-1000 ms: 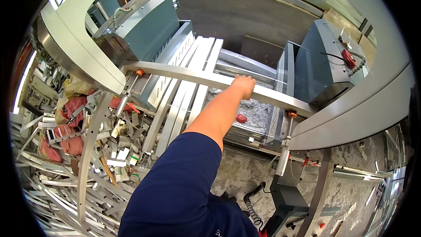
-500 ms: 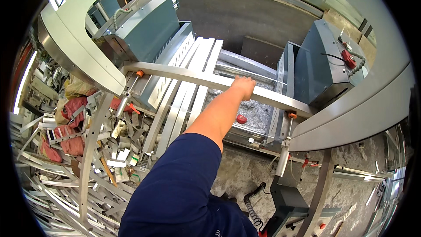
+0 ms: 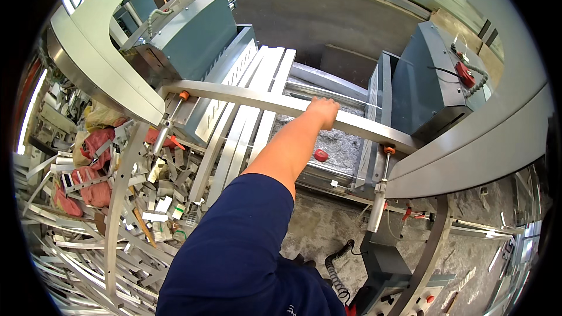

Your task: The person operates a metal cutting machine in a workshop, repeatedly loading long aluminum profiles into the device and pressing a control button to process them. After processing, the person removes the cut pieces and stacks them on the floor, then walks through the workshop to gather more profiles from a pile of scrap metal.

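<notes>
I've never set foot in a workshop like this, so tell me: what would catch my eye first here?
First, the person's right hand, reaching out in a dark blue sleeve to grip a long metal bar that runs across the middle of a big grey machine. Next, the heap of metal offcuts on the floor at lower left, mixed with red rags. A small red knob sits just beneath the bar.

aluminium offcuts (image 3: 93, 222) heaped left; red button (image 3: 321, 155) on machine bed.
</notes>
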Tool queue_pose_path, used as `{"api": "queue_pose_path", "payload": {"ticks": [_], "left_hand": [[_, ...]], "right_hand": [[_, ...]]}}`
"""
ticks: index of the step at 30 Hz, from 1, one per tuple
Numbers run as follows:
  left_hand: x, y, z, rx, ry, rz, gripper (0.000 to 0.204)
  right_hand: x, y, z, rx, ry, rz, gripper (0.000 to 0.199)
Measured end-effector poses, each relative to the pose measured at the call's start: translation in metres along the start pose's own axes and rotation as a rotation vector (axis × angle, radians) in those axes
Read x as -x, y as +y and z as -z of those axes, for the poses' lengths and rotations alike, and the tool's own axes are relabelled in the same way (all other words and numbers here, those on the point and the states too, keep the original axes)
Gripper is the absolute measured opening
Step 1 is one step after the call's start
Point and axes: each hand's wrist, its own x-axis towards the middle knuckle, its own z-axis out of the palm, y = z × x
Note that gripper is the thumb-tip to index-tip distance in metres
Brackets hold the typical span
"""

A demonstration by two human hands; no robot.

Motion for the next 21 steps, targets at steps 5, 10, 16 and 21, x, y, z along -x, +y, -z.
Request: {"api": "queue_pose_path", "payload": {"ticks": [5, 10, 16, 21], "left_hand": [[0.000, -0.002, -0.002, -0.004, 0.007, 0.002, 0.067], [-0.001, 0.002, 0.001, 0.003, 0.022, -0.001, 0.065], [-0.003, 0.002, -0.002, 0.009, 0.027, 0.001, 0.064], [-0.001, -0.003, -0.004, 0.025, 0.022, 0.014, 0.064]], "right_hand": [[-0.008, -0.001, -0.002, 0.137, -0.011, 0.017, 0.061], [-0.014, 0.012, 0.001, 0.086, -0.009, 0.018, 0.066], [-0.021, 0.018, 0.002, 0.086, -0.012, 0.039, 0.068], [-0.012, 0.002, -0.003, 0.085, -0.030, -0.003, 0.067]]}}
